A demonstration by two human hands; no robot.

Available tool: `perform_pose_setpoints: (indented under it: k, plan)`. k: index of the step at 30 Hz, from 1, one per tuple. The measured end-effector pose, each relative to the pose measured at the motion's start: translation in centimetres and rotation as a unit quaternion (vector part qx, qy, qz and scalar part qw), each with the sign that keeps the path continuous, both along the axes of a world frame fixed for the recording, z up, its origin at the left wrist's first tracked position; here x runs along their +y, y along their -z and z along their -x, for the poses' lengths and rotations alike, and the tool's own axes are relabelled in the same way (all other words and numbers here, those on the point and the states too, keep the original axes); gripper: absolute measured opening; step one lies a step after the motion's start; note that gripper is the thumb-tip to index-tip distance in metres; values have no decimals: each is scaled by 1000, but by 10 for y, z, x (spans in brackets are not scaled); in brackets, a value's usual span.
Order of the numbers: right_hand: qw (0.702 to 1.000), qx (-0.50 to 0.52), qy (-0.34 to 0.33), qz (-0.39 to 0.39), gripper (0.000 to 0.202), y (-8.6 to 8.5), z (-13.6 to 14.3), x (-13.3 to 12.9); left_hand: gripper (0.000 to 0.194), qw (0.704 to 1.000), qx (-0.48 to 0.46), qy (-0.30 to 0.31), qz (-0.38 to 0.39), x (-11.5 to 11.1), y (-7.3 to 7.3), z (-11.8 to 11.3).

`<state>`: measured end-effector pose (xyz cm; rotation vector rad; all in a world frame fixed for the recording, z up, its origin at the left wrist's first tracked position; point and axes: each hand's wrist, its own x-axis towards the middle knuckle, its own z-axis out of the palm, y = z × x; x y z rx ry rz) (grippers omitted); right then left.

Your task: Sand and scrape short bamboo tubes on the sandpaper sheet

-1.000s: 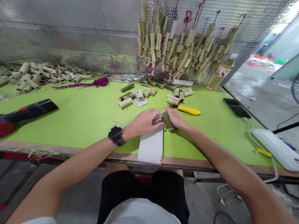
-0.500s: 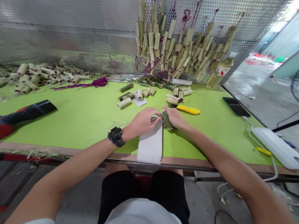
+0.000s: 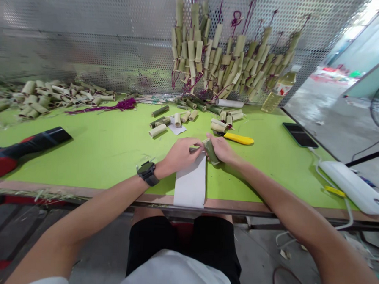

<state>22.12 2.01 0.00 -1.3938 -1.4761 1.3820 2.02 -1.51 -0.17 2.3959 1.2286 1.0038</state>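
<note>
Held in my right hand (image 3: 222, 149) is a short green bamboo tube (image 3: 211, 153), tilted, its pale cut end toward my left fingers. My left hand (image 3: 181, 154), with a black watch on the wrist, is closed in a pinch on the curled far end of a white strip of sandpaper (image 3: 190, 186), greyish on its other face. The strip lies down the table to its front edge. Both hands meet at the tube's end; my fingers hide the exact contact. Beyond my right hand lies a yellow utility knife (image 3: 238, 139).
Loose bamboo pieces (image 3: 158, 131) lie ahead, with a large pile (image 3: 39, 100) at the left. Strung bamboo tubes (image 3: 225, 63) hang against the perforated metal panel (image 3: 87, 39). A black-and-red tool (image 3: 33, 144) lies left; an oil bottle (image 3: 277, 93), phone (image 3: 299, 135) and white power bank (image 3: 354, 186) are right.
My left fingers have shifted slightly at the tube's end, and less of the strip's grey curl shows. The tube and my right hand have barely moved.
</note>
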Motion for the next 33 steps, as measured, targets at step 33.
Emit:
perform_pose_setpoints:
  k: [33]
  plan:
    - [993, -109, 14, -40, 61, -16, -14, 0, 29, 967, 220, 120, 34, -4, -12, 9]
